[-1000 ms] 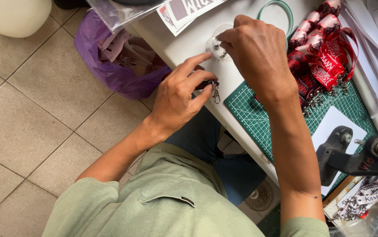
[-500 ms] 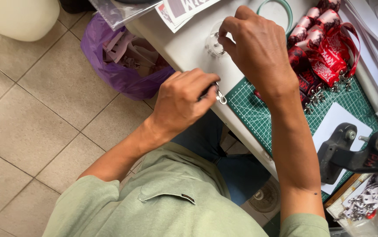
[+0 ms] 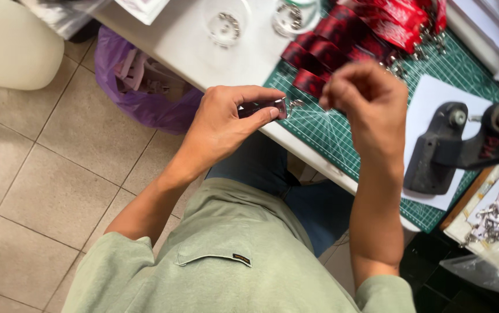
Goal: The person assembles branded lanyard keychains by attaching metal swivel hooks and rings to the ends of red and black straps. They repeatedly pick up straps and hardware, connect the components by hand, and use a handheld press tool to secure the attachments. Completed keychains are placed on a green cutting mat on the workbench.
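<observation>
Since it left the dish (image 3: pixel 224 26), right hand (image 3: pixel 365 98) nearer strap (image 3: pixel 264 108).

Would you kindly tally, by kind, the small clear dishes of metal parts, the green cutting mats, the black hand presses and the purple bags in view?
Clear dishes of metal parts: 2, one left of the other
Green cutting mat: 1
Black hand press: 1
Purple bag: 1
Total: 5
</observation>
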A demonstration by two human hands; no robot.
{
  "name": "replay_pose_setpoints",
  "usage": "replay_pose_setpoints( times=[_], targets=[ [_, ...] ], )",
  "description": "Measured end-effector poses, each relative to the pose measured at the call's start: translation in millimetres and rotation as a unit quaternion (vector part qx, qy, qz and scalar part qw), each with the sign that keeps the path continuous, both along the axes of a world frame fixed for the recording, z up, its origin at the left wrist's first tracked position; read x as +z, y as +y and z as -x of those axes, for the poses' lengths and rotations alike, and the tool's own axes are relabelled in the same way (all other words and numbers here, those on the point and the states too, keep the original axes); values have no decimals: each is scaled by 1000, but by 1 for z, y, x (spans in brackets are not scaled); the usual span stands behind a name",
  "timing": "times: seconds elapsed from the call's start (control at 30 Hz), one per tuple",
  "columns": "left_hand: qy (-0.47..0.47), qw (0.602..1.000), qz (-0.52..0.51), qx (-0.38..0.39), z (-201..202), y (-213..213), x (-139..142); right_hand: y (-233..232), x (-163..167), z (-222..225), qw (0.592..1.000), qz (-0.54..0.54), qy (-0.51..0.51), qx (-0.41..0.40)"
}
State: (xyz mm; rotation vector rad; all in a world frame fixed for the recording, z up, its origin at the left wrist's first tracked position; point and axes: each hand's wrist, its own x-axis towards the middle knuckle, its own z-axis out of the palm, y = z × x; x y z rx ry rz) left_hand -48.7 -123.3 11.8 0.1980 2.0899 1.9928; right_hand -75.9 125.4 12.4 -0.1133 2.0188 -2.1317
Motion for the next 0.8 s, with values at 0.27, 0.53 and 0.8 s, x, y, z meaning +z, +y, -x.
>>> replay_pose_setpoints(
  times=[0.27,0.53,0.8],
  targets=[
    [18,999,34,-36,-15,77,1,68,-25,-79,998,25,-32,-43],
    [43,997,48,-39,-29,129,-2,88,-38,-105,992,-39,63,-99],
    [70,993,87,-46,-37,154,-1,103,-46,-109,992,-28,68,-99]
  ],
)
